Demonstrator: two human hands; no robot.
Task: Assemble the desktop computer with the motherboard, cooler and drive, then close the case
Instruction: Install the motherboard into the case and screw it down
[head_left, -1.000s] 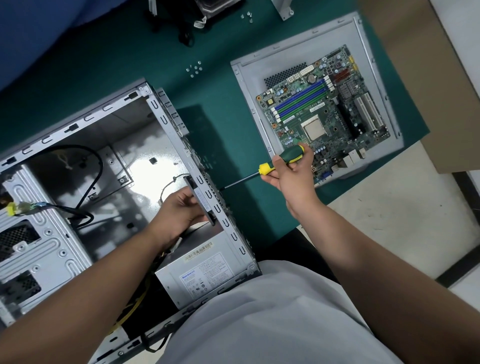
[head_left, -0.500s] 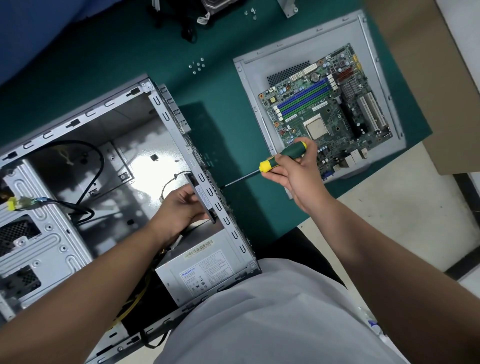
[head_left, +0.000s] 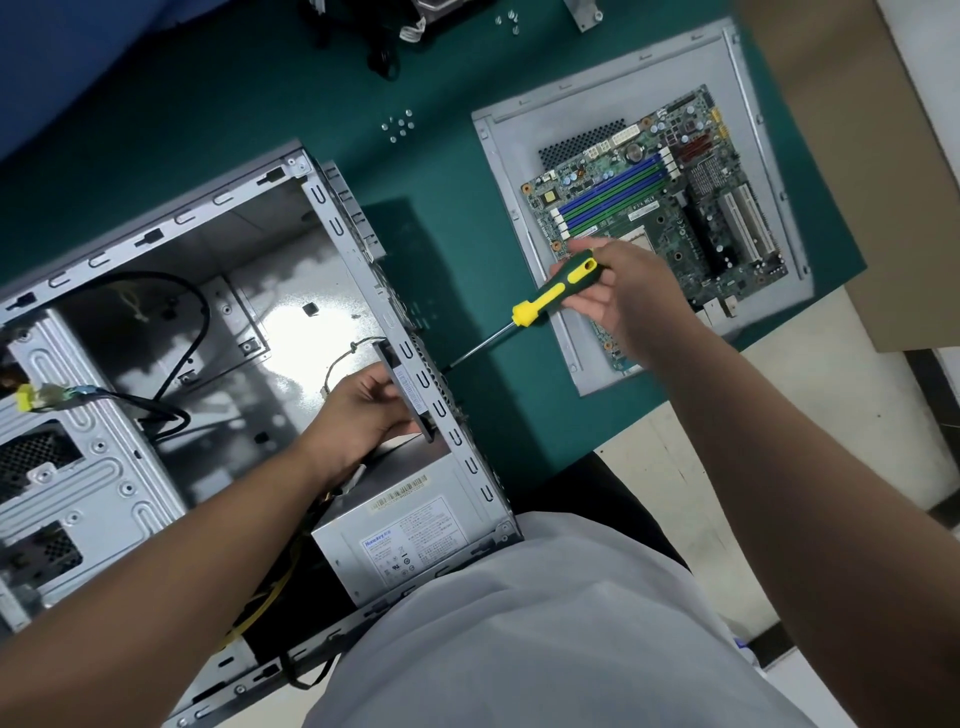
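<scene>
The open grey computer case (head_left: 322, 208) lies on the green mat. Inside it, my left hand (head_left: 363, 410) holds a black fan (head_left: 408, 387) against the case's rear wall. From outside, my right hand (head_left: 621, 291) grips a green and yellow screwdriver (head_left: 550, 296), whose tip touches that rear wall at the fan. The green motherboard (head_left: 675, 208) lies on the grey side panel (head_left: 519, 145) to the right. A power supply (head_left: 410, 540) sits in the case's near corner.
Several loose screws (head_left: 400, 127) lie on the mat behind the case, and more screws (head_left: 509, 21) near the far edge. Black cables (head_left: 192, 322) and a yellow connector (head_left: 31, 397) run inside the case. A brown cardboard box (head_left: 831, 130) stands at the right.
The screwdriver's tip has stayed on the rear wall while my right hand shifted its grip on the handle. My left hand has kept the fan in place.
</scene>
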